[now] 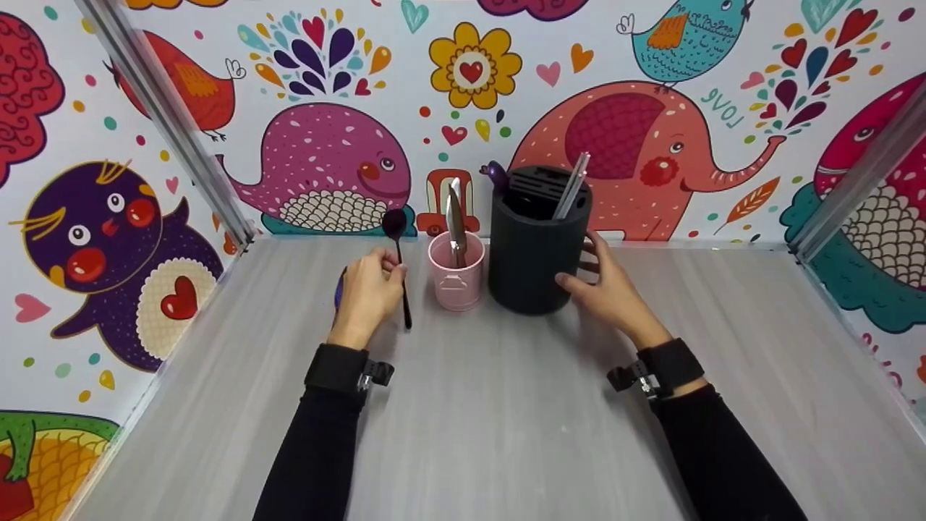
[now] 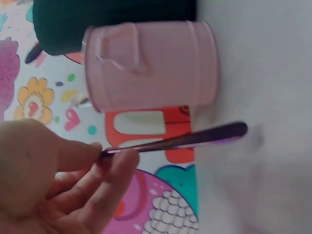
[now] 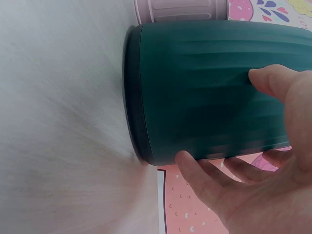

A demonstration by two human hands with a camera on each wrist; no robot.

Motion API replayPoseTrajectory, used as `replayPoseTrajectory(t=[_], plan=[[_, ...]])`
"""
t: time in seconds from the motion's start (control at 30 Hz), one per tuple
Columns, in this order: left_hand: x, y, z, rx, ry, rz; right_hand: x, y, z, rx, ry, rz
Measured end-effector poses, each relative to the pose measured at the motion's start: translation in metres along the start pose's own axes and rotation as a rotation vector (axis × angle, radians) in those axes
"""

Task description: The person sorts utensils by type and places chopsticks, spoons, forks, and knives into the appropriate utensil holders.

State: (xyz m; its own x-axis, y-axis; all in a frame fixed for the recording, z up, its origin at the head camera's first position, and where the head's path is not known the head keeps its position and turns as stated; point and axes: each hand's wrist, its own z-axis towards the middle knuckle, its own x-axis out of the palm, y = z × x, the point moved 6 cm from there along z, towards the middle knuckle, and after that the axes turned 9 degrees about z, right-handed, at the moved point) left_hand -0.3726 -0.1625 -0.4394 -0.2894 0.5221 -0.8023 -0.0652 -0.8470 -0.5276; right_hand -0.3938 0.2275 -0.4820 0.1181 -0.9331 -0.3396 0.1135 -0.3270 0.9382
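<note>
My left hand (image 1: 370, 289) pinches a dark, shiny spoon (image 1: 403, 289) between thumb and fingers, its bowl up and its handle pointing down. In the left wrist view the spoon's handle (image 2: 195, 138) has a purple sheen. To its right stands a small pink bucket (image 1: 457, 286) with shiny metal cutlery (image 1: 456, 224) sticking out. Beside that is a tall dark knife holder (image 1: 535, 268) with a slotted top. My right hand (image 1: 611, 293) holds its right side, thumb (image 3: 273, 80) on the front and fingers round the far side. A purple handle (image 1: 496, 176) and slender clear sticks (image 1: 574, 187) rise from the holder.
A blue-purple object (image 1: 338, 291) shows partly behind my left hand. Patterned panels (image 1: 470, 130) close off the back and sides of the grey tabletop (image 1: 492, 427); both containers stand near the back panel.
</note>
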Motion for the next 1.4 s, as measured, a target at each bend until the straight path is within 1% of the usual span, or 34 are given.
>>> replayPoseTrajectory(t=[0.07,0.13,0.27,0.33,0.43,0.53,0.67,0.77,0.9,1.07,1.27,1.4], plan=[[-0.006,-0.010,-0.002,0.016,-0.052,-0.045,0.000,0.000,0.001,-0.001,0.001,0.000],[-0.016,-0.021,-0.004,0.049,-0.128,-0.106,0.000,-0.001,0.001,0.001,-0.001,0.000],[-0.041,-0.051,-0.013,0.143,-0.279,-0.269,0.003,-0.002,0.003,-0.001,0.006,0.005],[-0.052,-0.069,-0.016,0.198,-0.326,-0.323,0.005,-0.002,0.004,-0.005,0.010,0.006],[-0.062,-0.097,-0.013,0.271,-0.360,-0.366,0.006,-0.002,0.003,-0.015,0.008,0.015],[-0.069,-0.127,-0.005,0.345,-0.378,-0.405,0.006,-0.002,0.003,-0.026,0.003,0.025],[-0.070,-0.159,0.008,0.425,-0.379,-0.459,0.005,-0.002,0.003,-0.031,0.001,0.026],[-0.066,-0.175,0.017,0.447,-0.370,-0.461,0.006,-0.001,0.003,-0.030,0.006,0.014],[-0.056,-0.185,0.028,0.440,-0.342,-0.427,0.006,0.000,0.002,-0.025,0.014,-0.002],[-0.041,-0.186,0.042,0.404,-0.302,-0.387,0.005,0.002,0.001,-0.019,0.016,0.007],[-0.022,-0.181,0.050,0.307,-0.278,-0.284,0.002,0.003,-0.001,-0.034,0.006,0.027],[-0.010,-0.178,0.053,0.254,-0.259,-0.238,0.000,0.003,-0.001,-0.036,0.001,0.023]])
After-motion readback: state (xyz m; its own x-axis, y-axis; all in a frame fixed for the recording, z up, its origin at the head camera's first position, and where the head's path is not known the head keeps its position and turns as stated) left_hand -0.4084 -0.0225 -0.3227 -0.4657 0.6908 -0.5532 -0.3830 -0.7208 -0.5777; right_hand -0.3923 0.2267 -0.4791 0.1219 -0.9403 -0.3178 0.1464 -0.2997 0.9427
